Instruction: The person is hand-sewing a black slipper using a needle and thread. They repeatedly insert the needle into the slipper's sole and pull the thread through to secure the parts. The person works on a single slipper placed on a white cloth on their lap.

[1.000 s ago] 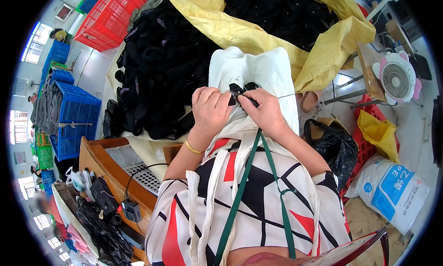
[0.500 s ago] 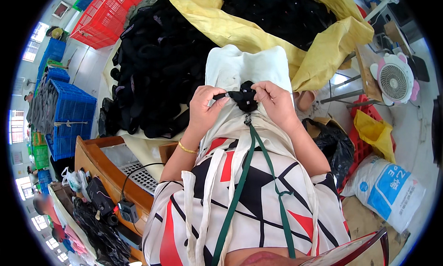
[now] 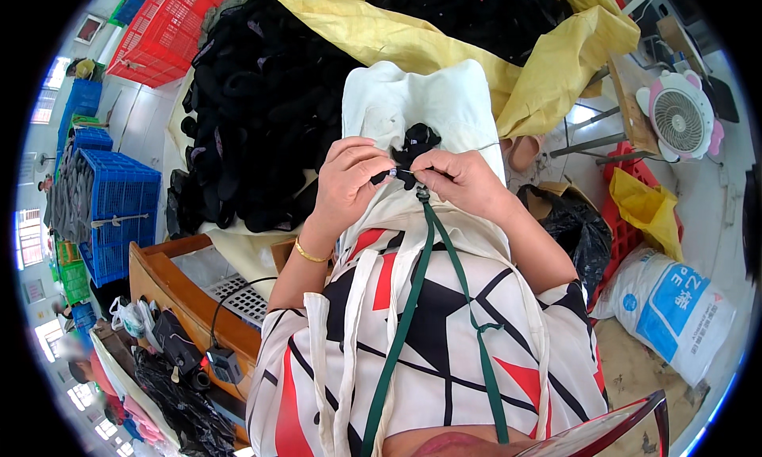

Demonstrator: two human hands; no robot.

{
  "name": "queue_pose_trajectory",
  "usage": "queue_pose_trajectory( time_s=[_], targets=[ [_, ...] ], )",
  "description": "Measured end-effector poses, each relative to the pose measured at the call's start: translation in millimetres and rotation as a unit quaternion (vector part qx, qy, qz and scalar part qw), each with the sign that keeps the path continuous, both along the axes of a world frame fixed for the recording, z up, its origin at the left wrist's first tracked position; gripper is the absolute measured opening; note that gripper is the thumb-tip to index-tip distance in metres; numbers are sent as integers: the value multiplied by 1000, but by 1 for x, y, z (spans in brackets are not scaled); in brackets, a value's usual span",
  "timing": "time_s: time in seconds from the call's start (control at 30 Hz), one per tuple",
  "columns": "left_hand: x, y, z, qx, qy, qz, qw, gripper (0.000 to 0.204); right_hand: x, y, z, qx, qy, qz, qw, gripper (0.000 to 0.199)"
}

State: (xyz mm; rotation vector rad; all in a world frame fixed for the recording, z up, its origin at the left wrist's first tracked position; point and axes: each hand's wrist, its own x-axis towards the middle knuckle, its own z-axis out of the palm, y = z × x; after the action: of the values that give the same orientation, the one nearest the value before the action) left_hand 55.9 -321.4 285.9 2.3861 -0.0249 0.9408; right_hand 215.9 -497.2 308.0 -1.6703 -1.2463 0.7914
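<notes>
A small bunched piece of black fabric (image 3: 416, 142), perhaps a sock, lies over the white cloth (image 3: 444, 92) on my lap. My left hand (image 3: 347, 178) is closed in a pinch at its left side, on a black end with a small pale spot. Close beside it, my right hand (image 3: 454, 179) pinches a thin, needle-like tool (image 3: 406, 170) whose tip points at my left fingertips. A fine line sticks out behind the right hand, perhaps the same tool's other end. A green cord (image 3: 432, 227) with a dark clip hangs just below the black fabric.
A large heap of similar black pieces (image 3: 262, 116) sits at the left, and more fill a yellow sack (image 3: 548, 92) ahead. A wooden drawer (image 3: 171, 290) stands near my left elbow. To the right are a fan (image 3: 677, 116), a black bag (image 3: 567, 235) and a white-blue sack (image 3: 675, 306).
Both hands have come together and slightly lower. The black fabric, earlier stretched between them, now hangs bunched, and the thin tool shows between my fingertips.
</notes>
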Motion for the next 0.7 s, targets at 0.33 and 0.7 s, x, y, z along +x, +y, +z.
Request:
queue_pose_trajectory(
  time_s=[0.33,0.7],
  targets=[
    [0,-1,0,-83,11,-44,995,21,5,1,-9,20,98,31,995,13],
    [-1,-8,0,-177,35,-74,981,22,5,3,-9,1,137,54,989,8]
  ],
)
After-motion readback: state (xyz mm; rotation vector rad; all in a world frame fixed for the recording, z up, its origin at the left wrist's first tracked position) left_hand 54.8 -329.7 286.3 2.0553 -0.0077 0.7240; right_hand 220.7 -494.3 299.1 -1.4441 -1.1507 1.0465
